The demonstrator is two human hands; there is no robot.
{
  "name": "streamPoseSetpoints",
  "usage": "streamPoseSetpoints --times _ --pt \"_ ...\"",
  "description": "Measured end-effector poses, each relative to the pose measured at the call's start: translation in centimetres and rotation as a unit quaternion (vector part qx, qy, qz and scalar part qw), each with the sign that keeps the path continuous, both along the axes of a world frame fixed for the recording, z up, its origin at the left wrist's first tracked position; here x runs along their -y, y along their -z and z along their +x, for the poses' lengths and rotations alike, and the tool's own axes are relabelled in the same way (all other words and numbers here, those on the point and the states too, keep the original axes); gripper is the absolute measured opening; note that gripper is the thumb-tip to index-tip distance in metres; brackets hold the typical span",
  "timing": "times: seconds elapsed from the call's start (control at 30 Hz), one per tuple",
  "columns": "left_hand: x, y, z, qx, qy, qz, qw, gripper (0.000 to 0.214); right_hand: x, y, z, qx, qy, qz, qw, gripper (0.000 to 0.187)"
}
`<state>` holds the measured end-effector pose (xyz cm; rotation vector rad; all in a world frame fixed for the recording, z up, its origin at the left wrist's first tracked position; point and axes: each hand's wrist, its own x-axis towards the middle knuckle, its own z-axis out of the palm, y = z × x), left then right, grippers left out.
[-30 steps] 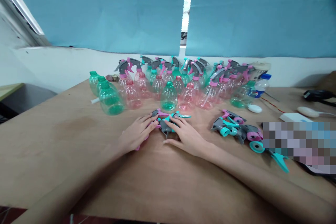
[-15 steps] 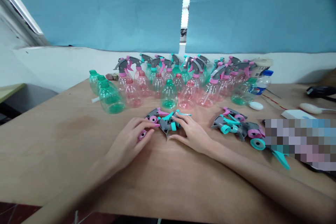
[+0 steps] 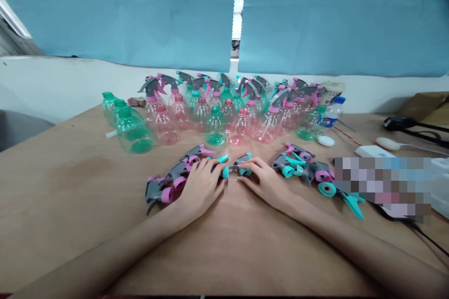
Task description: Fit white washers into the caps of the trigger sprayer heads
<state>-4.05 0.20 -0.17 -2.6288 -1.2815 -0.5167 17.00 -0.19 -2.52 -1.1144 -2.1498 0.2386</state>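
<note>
My left hand (image 3: 200,186) curls over a grey and teal trigger spray head (image 3: 225,172), covering most of it; its teal collar sticks out past the fingers. Close by on the right, my right hand (image 3: 267,181) grips a second grey and teal spray head (image 3: 244,171) between thumb and fingertips, low over the table. Left of my left hand lies a slanting row of grey and pink spray heads (image 3: 158,193). Beyond my right forearm is another cluster of pink and teal spray heads (image 3: 297,164).
Several clear green bottles (image 3: 135,133) and pink bottles (image 3: 242,130) stand behind my hands, many with spray heads fitted. A blue-capped bottle (image 3: 332,113), a white oval object (image 3: 326,140) and a white box (image 3: 374,152) are at the right. A blue curtain (image 3: 140,14) hangs behind.
My left hand has moved right, from the pink spray heads to a teal one. The pink heads now show in a row on the left. The view has shifted slightly right.
</note>
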Motion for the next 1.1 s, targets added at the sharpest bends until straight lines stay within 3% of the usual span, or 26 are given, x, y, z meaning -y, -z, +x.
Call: streamPoseSetpoints --times 0.2,0.4,0.5,0.6,0.7,0.8,0.97,1.1 --pt "-0.1 0.2 -0.3 0.014 -0.050 0.042 0.998 0.032 1.5 -0.1 1.4 -0.064 0.032 0.002 0.997 0.020" --pt "2.1 0.4 1.5 0.058 0.101 0.009 0.993 0.056 3.0 -0.8 1.4 -0.107 -0.012 -0.017 0.994 0.025" --pt "2.1 0.7 3.2 0.093 0.136 -0.024 0.986 0.048 3.4 -0.8 1.4 -0.119 -0.048 -0.005 0.992 0.027" --pt "1.2 0.8 4.3 0.111 0.145 -0.052 0.982 0.038 3.4 -0.5 1.7 -0.187 -0.059 -0.070 0.978 0.024" --pt "0.5 0.7 4.8 0.124 0.132 -0.069 0.981 0.034 3.5 -0.5 1.8 -0.281 -0.046 -0.176 0.942 0.025" --pt "0.4 0.6 4.6 0.149 0.119 -0.077 0.979 0.034 3.6 -0.9 1.8 -0.317 -0.023 -0.217 0.923 0.024" --pt "0.6 0.5 4.3 0.168 0.122 -0.078 0.975 0.034 3.8 -1.7 1.9 -0.226 0.029 -0.140 0.964 0.012" --pt "0.5 0.3 4.4 0.170 0.121 -0.078 0.975 0.032 3.8 -1.4 2.0 -0.154 0.030 -0.078 0.985 0.016"
